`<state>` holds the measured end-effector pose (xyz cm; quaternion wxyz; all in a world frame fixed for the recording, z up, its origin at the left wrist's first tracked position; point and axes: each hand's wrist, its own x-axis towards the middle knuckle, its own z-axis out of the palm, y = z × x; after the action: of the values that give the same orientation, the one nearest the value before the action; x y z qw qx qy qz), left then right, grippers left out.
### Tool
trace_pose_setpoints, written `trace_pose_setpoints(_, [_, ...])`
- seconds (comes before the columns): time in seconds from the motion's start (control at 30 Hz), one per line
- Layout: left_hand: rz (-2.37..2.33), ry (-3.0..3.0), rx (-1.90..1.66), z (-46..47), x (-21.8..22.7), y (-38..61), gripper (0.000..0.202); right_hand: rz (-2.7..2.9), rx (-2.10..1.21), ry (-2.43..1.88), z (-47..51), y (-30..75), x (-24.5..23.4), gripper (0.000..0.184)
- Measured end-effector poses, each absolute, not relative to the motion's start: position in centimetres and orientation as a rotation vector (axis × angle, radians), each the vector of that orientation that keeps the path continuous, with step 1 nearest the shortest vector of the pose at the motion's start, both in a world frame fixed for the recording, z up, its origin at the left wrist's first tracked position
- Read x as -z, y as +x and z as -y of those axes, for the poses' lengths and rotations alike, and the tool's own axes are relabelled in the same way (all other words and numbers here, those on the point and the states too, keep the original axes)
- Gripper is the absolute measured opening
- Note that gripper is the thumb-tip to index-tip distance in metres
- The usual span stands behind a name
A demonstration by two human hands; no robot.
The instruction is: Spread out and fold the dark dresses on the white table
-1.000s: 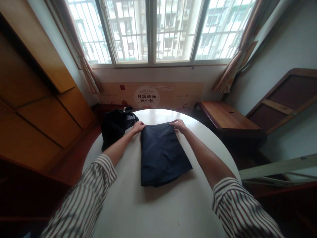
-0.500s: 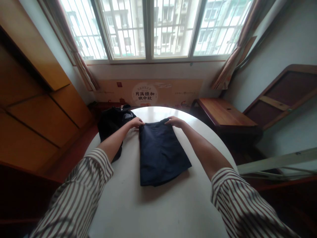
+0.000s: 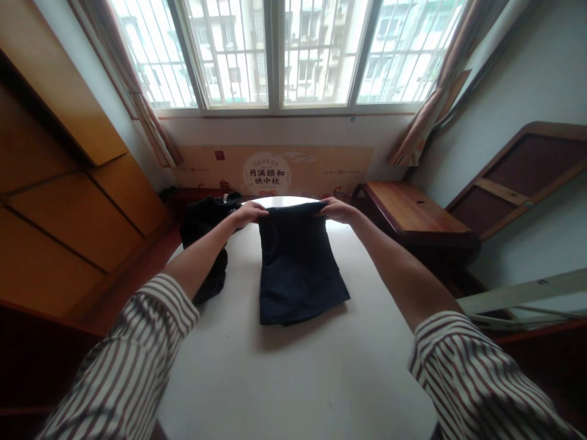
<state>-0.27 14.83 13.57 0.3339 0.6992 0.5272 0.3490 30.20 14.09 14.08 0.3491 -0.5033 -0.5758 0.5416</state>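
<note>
Head view, listed left to right.

Cabinet [image 3: 55, 244]: orange-brown panels, dark gaps between.

Left sleeve [image 3: 123, 360]: cream with dark stripes, cuff turned up at the forearm.

Curtain [image 3: 153, 131]: patterned, gathered, beside the window [image 3: 275, 55], which has bars outside its panes.

Black cloth bundle [image 3: 202, 229]: heaped at the table's far left edge, partly behind the left forearm; one small white patch on top, too small to make out.

Left hand [image 3: 250, 212]: fingers closed on the upper left corner of the navy garment.

Banner [image 3: 316, 168]: tan, on the wall below the window. Red square at left, marks illegible. Pale central disc, dark characters in two lines: 月满颐和 / 映中秋. Curved line above these and small lettering either side, too small to read.

Navy garment [image 3: 300, 269]: skirt-like, over the middle of the round white table [image 3: 293, 385], stretched between both hands at its far edge; wider hem nearest the wearer.

Right hand [image 3: 338, 210]: gripping the garment's upper right corner.

Side table [image 3: 413, 208]: reddish-brown wooden top, small dark spot.

Right sleeve [image 3: 481, 373]: matching stripes.

Framed panel [image 3: 518, 177]: dark, wood-edged, leaning aslant near the wall.
</note>
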Motion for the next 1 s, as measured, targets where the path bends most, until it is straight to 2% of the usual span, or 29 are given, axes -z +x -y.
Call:
trace_pose_setpoints(0.1, [-1.334, 1.9, -1.067, -14.7, -19.4, 0.4, 0.012, 1.543, -1.02, -1.077, -13.5, 31.4, -19.1, 0.024])
trace_pose_setpoints(0.2, [-1.245, 2.206, -1.389, -12.1, -24.9, 0.7, 0.021, 1.674, -0.493, -0.981, -10.8, 32.5, -24.1, 0.02])
trace_pose_setpoints(0.27, [-1.161, 2.472, -1.521, -9.1, -26.6, 0.6, 0.024, 1.789, -0.185, -0.981, -8.0, 32.9, -26.1, 0.015])
trace_pose_setpoints(0.33, [-1.047, 2.726, -1.536, -5.7, -25.9, 0.2, 0.023, 1.892, -0.023, -0.97, -4.8, 33.2, -26.5, 0.014])
trace_pose_setpoints(0.43, [-0.919, 2.987, -1.316, -0.5, -20.6, -0.6, 0.019, 2.07, -0.1, -0.843, 0.4, 33.7, -23.3, 0.021])
trace_pose_setpoints(0.53, [-0.802, 3.15, -0.942, 5.0, -13.0, -1.7, 0.023, 2.278, -0.248, -0.722, 5.9, 34.3, -16.9, 0.027])
trace_pose_setpoints(0.67, [-0.555, 3.094, -0.724, 12.2, -6.0, -2.8, 0.025, 2.498, -0.359, -0.712, 13.7, 34.9, -8.3, 0.051])
trace_pose_setpoints(0.77, [-0.62, 2.941, -0.597, 15.4, -5.4, -3.2, 0.018, 2.558, -0.461, -0.786, 18.0, 35.2, -5.3, 0.063])
trace_pose_setpoints(0.83, [-0.662, 2.838, -0.506, 15.6, -6.4, -3.0, 0.021, 2.479, -0.515, -0.854, 19.1, 35.3, -5.0, 0.066])
trace_pose_setpoints(0.9, [-0.751, 2.725, -0.486, 13.9, -7.6, -2.3, 0.024, 2.289, -0.56, -0.958, 18.1, 35.1, -5.5, 0.058])
trace_pose_setpoints(1.0, [-0.966, 2.596, -0.603, 8.1, -9.0, -0.2, 0.031, 1.969, -0.632, -1.209, 13.1, 33.8, -6.7, 0.034])
